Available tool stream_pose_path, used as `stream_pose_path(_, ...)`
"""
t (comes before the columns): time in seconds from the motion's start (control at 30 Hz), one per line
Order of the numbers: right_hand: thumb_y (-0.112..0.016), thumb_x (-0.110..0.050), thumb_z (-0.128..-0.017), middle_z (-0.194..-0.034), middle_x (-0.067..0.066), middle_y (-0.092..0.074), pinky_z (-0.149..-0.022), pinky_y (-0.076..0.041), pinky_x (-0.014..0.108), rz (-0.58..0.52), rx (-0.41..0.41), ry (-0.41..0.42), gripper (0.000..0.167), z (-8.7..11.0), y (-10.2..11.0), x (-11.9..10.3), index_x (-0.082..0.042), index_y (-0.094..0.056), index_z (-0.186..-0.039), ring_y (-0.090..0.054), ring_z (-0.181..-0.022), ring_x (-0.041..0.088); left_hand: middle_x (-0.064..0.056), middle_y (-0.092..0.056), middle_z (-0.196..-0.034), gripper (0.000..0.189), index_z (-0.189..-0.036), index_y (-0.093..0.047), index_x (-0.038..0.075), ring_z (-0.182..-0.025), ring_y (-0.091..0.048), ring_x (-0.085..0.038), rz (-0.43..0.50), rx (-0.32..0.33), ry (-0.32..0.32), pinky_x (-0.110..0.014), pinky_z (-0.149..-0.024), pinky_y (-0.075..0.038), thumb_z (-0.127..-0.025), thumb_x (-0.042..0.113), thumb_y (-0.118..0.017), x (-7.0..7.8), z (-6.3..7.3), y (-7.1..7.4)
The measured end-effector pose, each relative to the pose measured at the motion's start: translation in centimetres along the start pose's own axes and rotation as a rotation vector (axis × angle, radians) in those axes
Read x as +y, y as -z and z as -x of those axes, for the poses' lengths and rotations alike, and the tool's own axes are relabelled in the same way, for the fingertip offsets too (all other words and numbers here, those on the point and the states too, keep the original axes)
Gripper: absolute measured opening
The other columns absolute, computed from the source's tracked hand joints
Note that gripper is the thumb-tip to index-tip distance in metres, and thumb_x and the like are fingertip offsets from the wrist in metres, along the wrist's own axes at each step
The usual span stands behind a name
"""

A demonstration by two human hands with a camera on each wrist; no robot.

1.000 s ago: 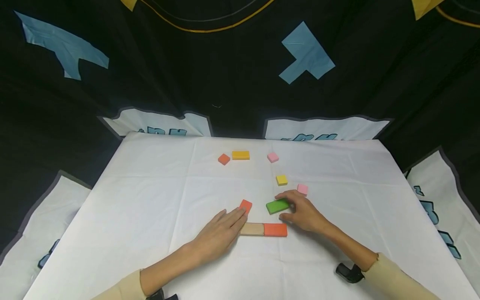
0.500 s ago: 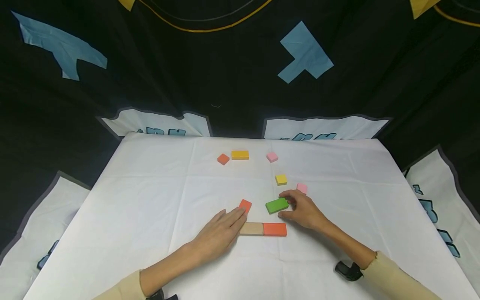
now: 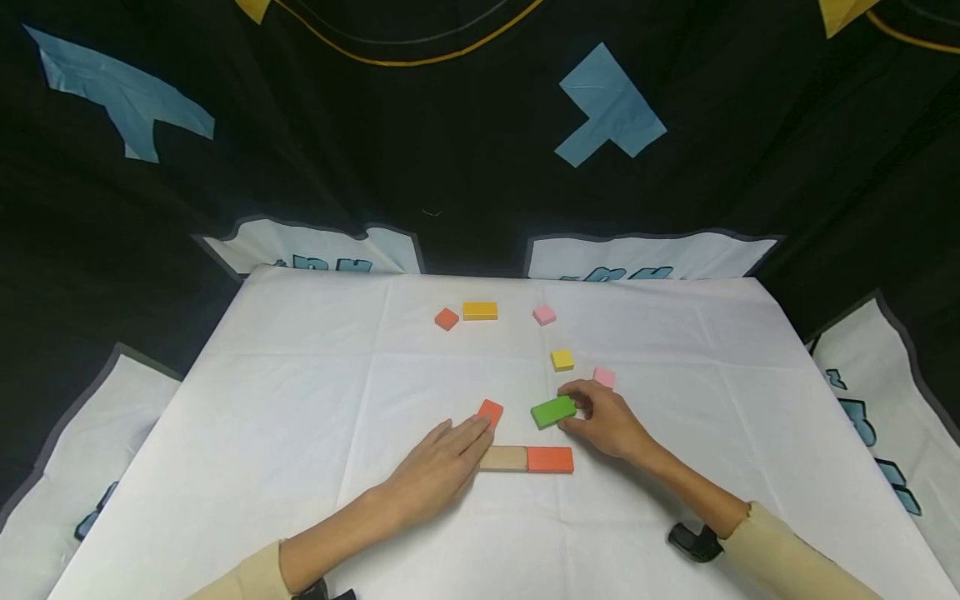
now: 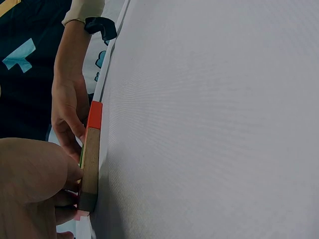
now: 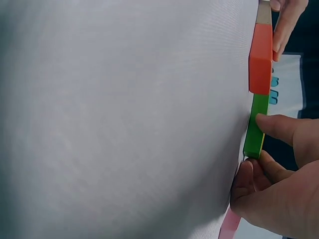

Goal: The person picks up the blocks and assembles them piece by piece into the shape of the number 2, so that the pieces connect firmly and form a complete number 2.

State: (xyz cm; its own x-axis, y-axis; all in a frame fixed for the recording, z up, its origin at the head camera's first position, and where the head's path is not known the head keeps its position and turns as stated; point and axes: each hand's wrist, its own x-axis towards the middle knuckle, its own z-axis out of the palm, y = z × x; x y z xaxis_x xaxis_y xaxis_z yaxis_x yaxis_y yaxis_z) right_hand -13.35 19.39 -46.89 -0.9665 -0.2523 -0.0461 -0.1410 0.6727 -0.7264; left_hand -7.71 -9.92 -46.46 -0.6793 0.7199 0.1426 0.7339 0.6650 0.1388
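In the head view my left hand [image 3: 435, 471] lies with its fingers extended over the left end of a plain wooden block [image 3: 504, 458], fingertips on an orange-red block [image 3: 491, 411] set at an angle. A second orange-red block [image 3: 551, 459] meets the wooden one end to end on its right. My right hand [image 3: 606, 419] pinches the right end of a green block [image 3: 552, 412], which lies slanted above that row. The right wrist view shows the thumb [image 5: 279, 127] against the side of the green block [image 5: 256, 124] and curled fingers at its end.
A pink block [image 3: 604, 377] sits just beyond my right hand, and a small yellow block [image 3: 562, 360] lies farther up. Toward the far edge of the white-covered table [image 3: 300, 400] are an orange block [image 3: 446, 319], a long yellow block [image 3: 480, 311] and another pink block [image 3: 545, 315].
My right index finger has drawn back to the right along the green block, and the thumb has come up to its near side. The left hand and the other blocks keep their places.
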Motion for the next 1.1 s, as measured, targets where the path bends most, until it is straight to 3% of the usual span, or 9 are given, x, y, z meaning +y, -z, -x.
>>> stream_pose_path(0.23, -0.083, -0.007, -0.078, -0.097, 0.004, -0.061, -0.078, -0.049, 0.034, -0.005, 0.042, -0.040, 0.044, 0.1, -0.3, -0.3, 0.000, -0.063, -0.117, -0.054, -0.089, 0.021, -0.014, -0.047, -0.150, 0.045, -0.143, -0.052, 0.000, -0.139, -0.042, -0.027, 0.004, -0.021, 0.009, -0.050, -0.111, -0.035, -0.102, 0.018, -0.058, 0.0, -0.1, 0.0)
stream_pose_path(0.5, -0.088, -0.029, -0.075, -0.092, 0.005, -0.054, -0.070, -0.047, 0.032, 0.049, 0.036, -0.106, 0.061, -0.2, -1.1, -1.1, 0.003, -0.060, -0.119, -0.050, -0.087, 0.021, -0.014, -0.047, -0.150, 0.045, -0.143, -0.052, 0.000, -0.139, -0.043, -0.027, -0.006, -0.030, 0.012, -0.050, -0.111, -0.035, -0.102, 0.018, -0.057, 0.0, -0.1, 0.0)
stream_pose_path(0.73, -0.087, -0.028, -0.076, -0.098, 0.007, -0.056, -0.072, -0.047, 0.032, 0.059, 0.039, -0.119, 0.059, -0.4, -1.5, -1.4, 0.004, -0.059, -0.116, -0.051, -0.087, 0.021, -0.014, -0.047, -0.150, 0.045, -0.143, -0.052, 0.000, -0.138, -0.043, -0.027, -0.008, -0.025, 0.008, -0.050, -0.111, -0.036, -0.102, 0.018, -0.057, 0.0, -0.1, 0.0)
stream_pose_path(0.9, -0.084, -0.025, -0.077, -0.105, 0.010, -0.057, -0.075, -0.050, 0.034, 0.093, 0.022, -0.112, 0.060, -0.5, -1.5, -1.7, 0.005, -0.058, -0.122, -0.052, -0.091, 0.022, -0.014, -0.047, -0.149, 0.045, -0.143, -0.052, 0.000, -0.138, -0.043, -0.027, -0.014, -0.024, 0.006, -0.050, -0.111, -0.036, -0.102, 0.018, -0.057, 0.0, -0.1, 0.1)
stream_pose_path(1.1, -0.079, -0.024, -0.076, -0.108, 0.012, -0.061, -0.075, -0.052, 0.035, 0.170, 0.041, -0.017, 0.062, -0.7, -1.6, -2.1, 0.007, -0.060, -0.127, -0.054, -0.091, 0.023, -0.014, -0.047, -0.149, 0.045, -0.143, -0.053, 0.000, -0.138, -0.043, -0.027, -0.014, -0.024, 0.006, -0.049, -0.111, -0.035, -0.101, 0.018, -0.058, 0.0, 0.0, 0.1)
